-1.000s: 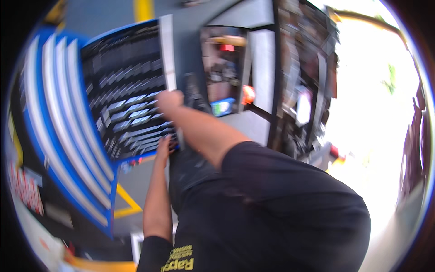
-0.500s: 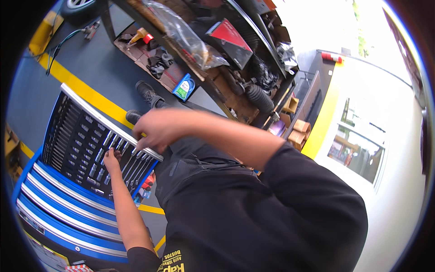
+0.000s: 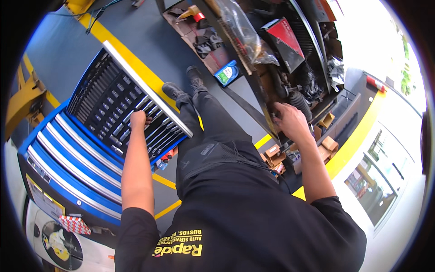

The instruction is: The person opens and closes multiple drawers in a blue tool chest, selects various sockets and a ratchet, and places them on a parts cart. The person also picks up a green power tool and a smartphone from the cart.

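Observation:
In the head view, the top drawer of a blue tool chest (image 3: 86, 156) is pulled out. Dark trays in the drawer (image 3: 97, 81) hold rows of sockets, slim tools and several wrenches (image 3: 163, 134). My left hand (image 3: 138, 119) is over the tray among the long chrome tools, its fingers curled; what they grip is hidden. My right hand (image 3: 292, 120) is away to the right, at the near end of a cluttered workbench (image 3: 247, 61). Its fingers are bent together, and whatever is in them is too small to make out. A black ribbed rubber boot (image 3: 299, 103) lies just beyond that hand.
A blue bottle (image 3: 226, 73) stands by the bench's lower shelf. Cardboard boxes (image 3: 274, 156) sit below my right hand. A yellow metal frame (image 3: 27, 97) stands beyond the chest at left. My shoes (image 3: 174, 90) are on the grey floor beside a yellow stripe.
My right hand has swung from above the drawer across to the bench at right. My left hand remains at the drawer, and the whole view has shifted.

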{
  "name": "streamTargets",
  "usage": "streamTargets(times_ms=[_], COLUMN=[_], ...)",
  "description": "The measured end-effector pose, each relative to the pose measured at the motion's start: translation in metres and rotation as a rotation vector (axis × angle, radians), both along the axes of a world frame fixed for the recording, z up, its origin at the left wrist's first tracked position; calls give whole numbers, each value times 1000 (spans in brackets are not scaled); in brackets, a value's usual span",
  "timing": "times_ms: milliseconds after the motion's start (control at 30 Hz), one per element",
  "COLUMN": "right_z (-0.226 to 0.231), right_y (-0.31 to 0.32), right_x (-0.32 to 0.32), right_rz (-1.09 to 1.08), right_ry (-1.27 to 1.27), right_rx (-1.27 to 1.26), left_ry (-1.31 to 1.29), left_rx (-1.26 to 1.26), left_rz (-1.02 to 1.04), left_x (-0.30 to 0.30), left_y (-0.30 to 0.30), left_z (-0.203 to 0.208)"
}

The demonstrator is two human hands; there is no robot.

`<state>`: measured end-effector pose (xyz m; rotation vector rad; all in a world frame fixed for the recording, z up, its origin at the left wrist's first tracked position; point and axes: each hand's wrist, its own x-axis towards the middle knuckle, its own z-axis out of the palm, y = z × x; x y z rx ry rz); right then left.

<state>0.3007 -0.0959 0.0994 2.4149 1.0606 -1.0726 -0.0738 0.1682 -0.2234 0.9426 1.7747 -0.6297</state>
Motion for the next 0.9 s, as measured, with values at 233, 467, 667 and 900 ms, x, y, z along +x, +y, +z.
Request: streamTargets(times_ms=[233, 467, 667, 900], right_z=[30, 63, 18, -75], right_y=[6, 81, 191, 304], right_x=[23, 22, -38, -151], right_rz=[-216, -543, -353, -437], right_ry=[150, 588, 1263, 1683], right_rx=[24, 531, 697, 317], left_ry=[15, -389, -529, -485], left_rx=[42, 193, 309, 341], left_rz=[18, 222, 264, 262], left_x=[7, -19, -26, -16], left_y=[-6, -37, -61, -63], left_z=[13, -18, -12, 15])
